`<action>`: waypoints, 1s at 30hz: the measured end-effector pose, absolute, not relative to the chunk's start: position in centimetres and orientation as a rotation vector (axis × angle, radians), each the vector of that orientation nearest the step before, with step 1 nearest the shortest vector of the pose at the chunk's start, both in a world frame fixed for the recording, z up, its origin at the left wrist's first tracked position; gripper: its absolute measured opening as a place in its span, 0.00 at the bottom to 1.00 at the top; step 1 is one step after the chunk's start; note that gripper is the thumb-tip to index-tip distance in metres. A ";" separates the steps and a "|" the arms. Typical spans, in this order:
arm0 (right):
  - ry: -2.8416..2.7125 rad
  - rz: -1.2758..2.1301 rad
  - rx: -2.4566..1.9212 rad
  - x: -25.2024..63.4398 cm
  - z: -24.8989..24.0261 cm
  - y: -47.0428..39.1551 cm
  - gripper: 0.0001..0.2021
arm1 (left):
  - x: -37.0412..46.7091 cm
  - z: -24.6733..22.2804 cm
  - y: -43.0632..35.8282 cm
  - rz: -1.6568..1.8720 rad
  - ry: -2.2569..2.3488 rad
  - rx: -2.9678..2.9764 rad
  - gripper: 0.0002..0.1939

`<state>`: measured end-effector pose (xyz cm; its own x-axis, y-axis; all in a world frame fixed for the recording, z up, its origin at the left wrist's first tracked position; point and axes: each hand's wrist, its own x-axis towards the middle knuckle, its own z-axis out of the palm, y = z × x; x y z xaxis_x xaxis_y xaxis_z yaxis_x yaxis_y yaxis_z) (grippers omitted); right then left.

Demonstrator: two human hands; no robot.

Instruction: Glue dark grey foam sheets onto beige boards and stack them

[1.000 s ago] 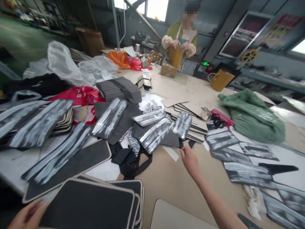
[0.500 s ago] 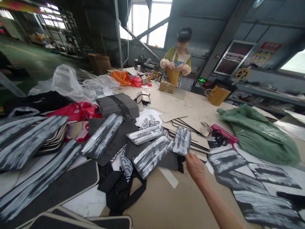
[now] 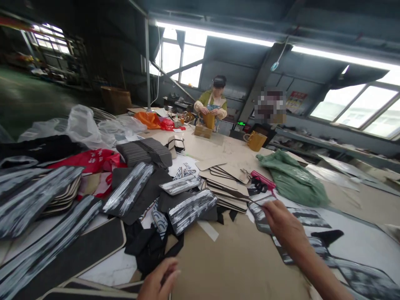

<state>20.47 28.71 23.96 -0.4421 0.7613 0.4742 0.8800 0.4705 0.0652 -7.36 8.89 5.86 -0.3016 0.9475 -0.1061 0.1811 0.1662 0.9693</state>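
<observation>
My right hand [image 3: 281, 221] pinches the corner of a thin dark panel [image 3: 233, 191], which appears nearly edge-on above a stack of beige-faced panels [image 3: 215, 181]. Low in the view, my left hand [image 3: 161, 280] is empty, with its fingers loosely curled and apart. Just beyond it lie black straps and fabric [image 3: 153, 250]. Dark panels with white streaks brushed over them lie around, one [image 3: 192, 210] left of the stack and another [image 3: 261, 214] partly behind my right hand. A smaller streaked panel [image 3: 179, 184] overlaps grey pieces.
A green plastic bag [image 3: 290, 177] and a pink object [image 3: 263, 180] lie beyond my right hand. More streaked panels [image 3: 40, 204] and a grey ribbed bundle [image 3: 145, 152] cover the left side. A co-worker [image 3: 211, 104] handles a yellow-brown piece behind a small carton [image 3: 203, 131].
The view has swung right and up. My right hand has lifted and tilted the streaked panel from face-on to nearly edge-on. My left hand has come into view at the bottom.
</observation>
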 end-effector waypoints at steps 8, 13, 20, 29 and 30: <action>-2.122 0.345 -1.404 22.7 30.9 17.3 0.14 | -2.3 8.6 16.6 1.421 1.051 0.310 0.48; -1.929 0.562 -1.606 25.4 30.4 14.1 0.17 | -1.9 10.0 17.0 1.420 0.851 0.218 0.37; -1.696 0.612 -1.829 26.6 29.5 10.7 0.20 | -2.5 10.1 13.9 1.493 1.050 0.322 0.24; -1.456 1.052 -2.047 32.8 12.9 5.5 0.19 | -1.9 5.2 2.9 0.857 1.648 0.959 0.15; -1.429 1.091 -2.060 33.1 11.0 5.1 0.19 | -1.3 4.4 2.1 0.803 1.676 0.983 0.15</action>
